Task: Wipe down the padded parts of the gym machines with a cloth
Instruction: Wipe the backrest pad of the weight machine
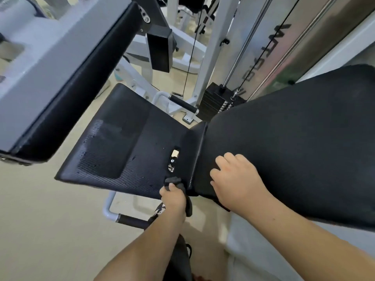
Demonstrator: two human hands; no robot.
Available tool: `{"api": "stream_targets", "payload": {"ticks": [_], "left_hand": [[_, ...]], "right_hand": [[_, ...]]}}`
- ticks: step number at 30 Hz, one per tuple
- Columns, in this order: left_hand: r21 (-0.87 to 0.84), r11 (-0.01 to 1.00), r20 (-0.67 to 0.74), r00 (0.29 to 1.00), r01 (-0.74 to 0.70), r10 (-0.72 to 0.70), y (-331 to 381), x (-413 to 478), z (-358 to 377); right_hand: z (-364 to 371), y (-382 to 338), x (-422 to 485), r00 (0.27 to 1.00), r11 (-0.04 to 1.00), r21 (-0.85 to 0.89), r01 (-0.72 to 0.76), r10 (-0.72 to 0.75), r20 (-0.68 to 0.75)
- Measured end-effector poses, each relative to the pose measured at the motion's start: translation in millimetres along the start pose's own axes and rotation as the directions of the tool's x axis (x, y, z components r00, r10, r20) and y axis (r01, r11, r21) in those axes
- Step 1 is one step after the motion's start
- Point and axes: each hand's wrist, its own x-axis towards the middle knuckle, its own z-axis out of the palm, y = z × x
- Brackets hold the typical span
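Note:
A black padded seat (125,145) with a ribbed surface lies in the middle, wet in patches with small droplets. The large black back pad (294,151) rises to its right. My left hand (174,201) is closed around a dark cloth (172,182) at the seat's near edge, by the gap where seat and back pad meet. My right hand (235,179) rests flat on the lower end of the back pad, fingers spread and curled over its edge. Another black pad (81,82) on a grey frame runs along the upper left.
A black weight stack (215,102) with cables and chrome guide rods stands behind the seat. White machine frame parts and a padded handle (182,103) sit on the beige floor. A second grey handle (121,217) juts out below the seat.

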Motion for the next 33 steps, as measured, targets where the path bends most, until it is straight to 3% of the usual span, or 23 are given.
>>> {"api": "stream_targets", "payload": {"ticks": [4, 8, 12, 14, 16, 17, 19, 20, 22, 23, 24, 25, 26, 28, 29, 31, 33], "left_hand": [[-0.331, 0.913, 0.099, 0.971, 0.24, -0.22, -11.3, -1.4, 10.3], [-0.32, 0.906, 0.285, 0.94, 0.276, -0.185, -20.4, -43.1, 12.2], [-0.02, 0.996, 0.383, 0.919, -0.092, 0.092, -4.1, -113.0, -12.6], [0.037, 0.963, 0.447, 0.867, -0.267, 0.223, 9.2, -146.4, -25.8], [0.103, 0.856, 0.382, 0.815, -0.506, 0.435, 26.2, -168.0, -31.9], [0.136, 0.767, 0.342, 0.756, -0.627, 0.558, 35.4, -172.6, -31.9], [0.102, 0.556, 0.368, 0.55, -0.825, 0.75, 52.3, -182.0, -23.3], [0.043, 0.446, 0.459, 0.414, -0.894, 0.786, 57.1, -184.4, -13.2], [-0.026, 0.26, 0.664, 0.177, -0.965, 0.726, 59.1, -178.7, 14.1], [-0.015, 0.19, 0.702, 0.125, -0.982, 0.702, 61.3, -169.5, 27.3], [0.019, 0.146, 0.709, 0.117, -0.989, 0.696, 67.5, -156.2, 39.8], [0.095, 0.155, 0.701, 0.177, -0.983, 0.691, 76.9, -140.7, 49.6], [0.203, 0.209, 0.686, 0.291, -0.957, 0.666, 85.9, -121.4, 55.7], [0.472, 0.358, 0.584, 0.59, -0.805, 0.557, 92.6, -81.7, 52.7], [0.561, 0.414, 0.526, 0.695, -0.717, 0.49, 87.6, -68.2, 46.0], [0.593, 0.477, 0.463, 0.76, -0.649, 0.457, 63.7, -63.2, 33.9], [0.564, 0.514, 0.431, 0.761, -0.647, 0.485, 35.0, -81.0, 23.3]], "right_hand": [[6.2, -6.5, -25.6, 0.996, 0.996, -0.067, 0.06, -0.064, -0.059], [4.2, -7.8, -51.5, 0.998, 0.998, -0.063, 0.014, -0.018, -0.065], [-6.9, -0.2, -74.2, 0.978, 0.999, -0.017, -0.033, 0.029, -0.207], [-13.7, 5.0, -77.7, 0.947, 0.999, 0.012, -0.05, 0.051, -0.317], [-26.4, 13.0, -81.5, 0.916, 0.999, 0.014, -0.051, 0.053, -0.397], [-33.9, 17.4, -82.3, 0.907, 0.998, 0.001, -0.058, 0.053, -0.418], [-51.1, 27.0, -84.1, 0.896, 0.995, -0.01, -0.102, 0.087, -0.436], [-57.1, 30.9, -84.3, 0.889, 0.99, -0.003, -0.139, 0.123, -0.442], [-63.8, 35.4, -85.8, 0.868, 0.974, 0.016, -0.228, 0.21, -0.451], [-64.3, 36.0, -87.3, 0.852, 0.964, 0.018, -0.266, 0.243, -0.463], [-63.1, 36.4, -89.3, 0.839, 0.958, 0.014, -0.287, 0.258, -0.48], [-60.8, 36.6, -91.7, 0.829, 0.955, 0.006, -0.297, 0.261, -0.495], [-58.0, 35.7, -92.9, 0.821, 0.954, 0.001, -0.299, 0.258, -0.509], [-53.5, 32.8, -92.5, 0.818, 0.955, -0.01, -0.297, 0.249, -0.519], [-51.4, 29.4, -92.1, 0.825, 0.957, -0.006, -0.291, 0.248, -0.508], [-47.2, 20.3, -93.7, 0.848, 0.958, 0.012, -0.285, 0.258, -0.463], [-43.0, 11.5, -95.4, 0.86, 0.961, 0.046, -0.271, 0.263, -0.437]]}}
